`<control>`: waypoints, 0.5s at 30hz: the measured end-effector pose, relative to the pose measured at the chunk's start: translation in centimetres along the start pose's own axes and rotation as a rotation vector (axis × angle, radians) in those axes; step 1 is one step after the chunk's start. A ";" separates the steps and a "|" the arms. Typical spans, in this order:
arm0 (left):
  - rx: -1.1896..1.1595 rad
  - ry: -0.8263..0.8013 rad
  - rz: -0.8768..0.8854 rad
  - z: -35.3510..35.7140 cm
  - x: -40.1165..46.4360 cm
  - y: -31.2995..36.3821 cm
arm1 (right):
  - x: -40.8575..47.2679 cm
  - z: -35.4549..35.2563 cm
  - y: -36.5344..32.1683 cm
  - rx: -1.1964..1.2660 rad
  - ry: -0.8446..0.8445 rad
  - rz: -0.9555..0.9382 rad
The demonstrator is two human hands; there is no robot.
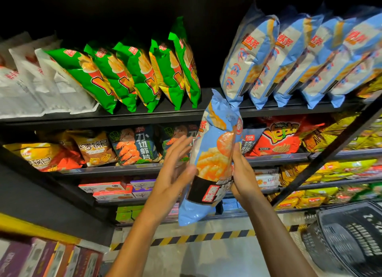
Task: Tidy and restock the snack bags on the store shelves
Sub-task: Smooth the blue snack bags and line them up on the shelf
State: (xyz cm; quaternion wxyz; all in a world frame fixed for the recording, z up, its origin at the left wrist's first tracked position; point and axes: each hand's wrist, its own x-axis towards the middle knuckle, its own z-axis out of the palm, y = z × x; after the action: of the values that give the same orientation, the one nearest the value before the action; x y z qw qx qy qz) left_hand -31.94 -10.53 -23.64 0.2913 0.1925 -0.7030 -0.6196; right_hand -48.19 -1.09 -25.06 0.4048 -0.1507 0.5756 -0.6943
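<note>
On the far left of the top shelf (124, 116) lie white bags (41, 86), leaning one on another. Just right of them stands a row of green snack bags (132, 74), tilted leftward and overlapping. A dark gap on the shelf separates these from a row of light blue snack bags (289, 57) on the right, which lean rightward in a close overlap.

Below the gap, in front of the shelves, the held blue bag (213, 159) stands nearly upright, its top edge close under the lower corner of the leftmost shelved blue bag. The left hand (175, 169) is raised at the bag's left side with fingers straight and spread; its palm meets the bag's left edge, though how firmly cannot be told. The right hand (241, 173) grips the bag's right edge, fingers curled round it.

On the second shelf behind the hands sit orange, dark blue shrimp-printed and red bags (132, 146). Lower shelves hold boxes (109, 191) on the left and yellow packets (330, 173) on the right. At the near right stands a black plastic basket (351, 235).
</note>
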 end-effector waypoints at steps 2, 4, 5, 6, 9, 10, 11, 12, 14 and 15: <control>0.118 -0.033 0.027 0.2 -0.2 0.0 | -0.1 0.0 -0.1 -0.018 -0.005 -0.063; 0.158 -0.027 -0.013 0.3 -0.2 -0.3 | -0.3 0.3 -0.3 -0.068 -0.002 -0.133; 0.142 -0.003 -0.037 0.4 0.0 -0.6 | -0.5 0.5 -0.4 -0.087 -0.009 -0.162; 0.110 0.030 -0.040 0.4 0.1 -1.0 | -0.7 0.6 -0.6 -0.098 -0.024 -0.184; 0.024 0.192 -0.014 0.5 0.8 -1.0 | -1.5 0.4 -1.7 -0.129 -0.131 -0.222; -0.032 0.269 -0.041 0.4 0.9 -1.3 | -1.8 0.3 -2.2 -0.148 -0.167 -0.230; -0.099 0.348 -0.086 0.3 1.1 -1.5 | -2.1 0.2 -2.6 -0.174 -0.205 -0.239; -0.176 0.414 -0.140 0.1 1.3 -1.7 | -2.4 0.1 -3.0 -0.211 -0.242 -0.261; -0.300 0.474 -0.262 -0.1 1.6 -2.2 | -2.8 0.0 -3.2 -0.292 -0.330 -0.322; -0.335 0.478 -0.305 0.0 1.7 -2.2 | -2.9 0.0 -3.1 -0.318 -0.366 -0.348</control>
State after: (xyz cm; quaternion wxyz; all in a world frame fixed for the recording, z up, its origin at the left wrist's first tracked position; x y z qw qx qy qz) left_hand -33.43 -11.98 -25.55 0.3794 0.3850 -0.4661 -0.7004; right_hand -47.62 1.08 -21.48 0.3480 -0.4313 0.5603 -0.6156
